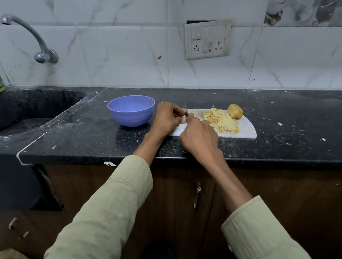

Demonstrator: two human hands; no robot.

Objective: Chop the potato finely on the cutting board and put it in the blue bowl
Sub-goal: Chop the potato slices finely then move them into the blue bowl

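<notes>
Mid-chop: the left hand (pixel 168 117) pins a small potato piece (pixel 184 118) on the white plastic cutting board (pixel 247 129) while the right hand (pixel 200 137) grips the steel knife (pixel 185 111); the unpeeled half potato (pixel 235 111) likely comes next, the round blue plastic bowl (pixel 131 111) waiting empty.

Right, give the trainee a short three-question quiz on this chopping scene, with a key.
1. True or false: the blue bowl already holds chopped potato.
2. What lies on the cutting board beside the pile of chopped potato? A) an onion B) an unchopped potato chunk C) a spoon
3. Which hand holds the knife?

Key:
1. False. Its visible inside looks bare.
2. B. The potato chunk sits at the pile's far right edge.
3. The right hand, it seems; its grip hides the handle, while the left hand steadies a piece by the blade.
</notes>
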